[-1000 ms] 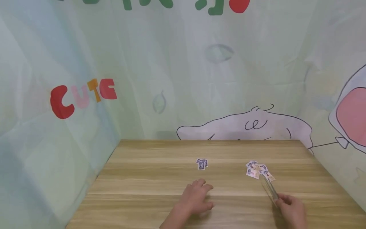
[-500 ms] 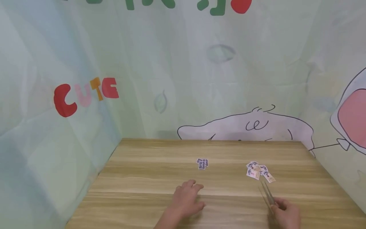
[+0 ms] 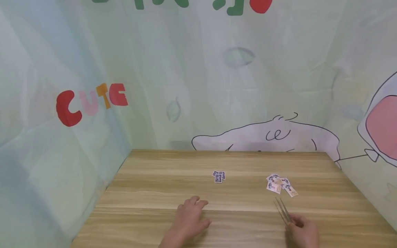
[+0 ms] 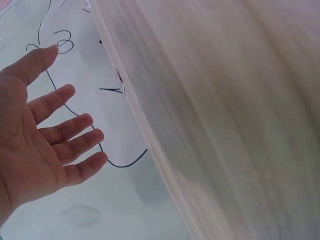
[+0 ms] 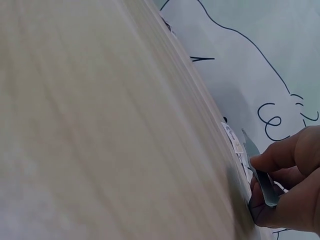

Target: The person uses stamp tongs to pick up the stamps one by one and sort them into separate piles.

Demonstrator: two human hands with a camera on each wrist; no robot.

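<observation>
My right hand (image 3: pixel 302 230) pinches a pair of metal tweezers (image 3: pixel 283 210) between thumb and fingers. The tweezers' tips are apart, with nothing between them, and point at the far side of the table. Just beyond them lies an overlapping pile of small pale printed stamp-like pieces (image 3: pixel 274 187). My left hand (image 3: pixel 188 218) hovers over the table with spread, relaxed fingers and holds nothing; its bare palm (image 4: pixel 30 145) shows in the left wrist view. Farther back, left of the pale pile, a small cluster of dark purple pieces with white borders (image 3: pixel 218 178) lies flat, partly overlapping.
Both groups lie on a wood-grain table (image 3: pixel 155 193). Behind its far edge and along the left side hangs a pale green cloth (image 3: pixel 198 86) printed with cartoon drawings and coloured letters.
The tweezers have drawn back from the pale pile, toward me and leftward, with the right hand. My left hand has shifted left. Both groups of pieces stay where they were.
</observation>
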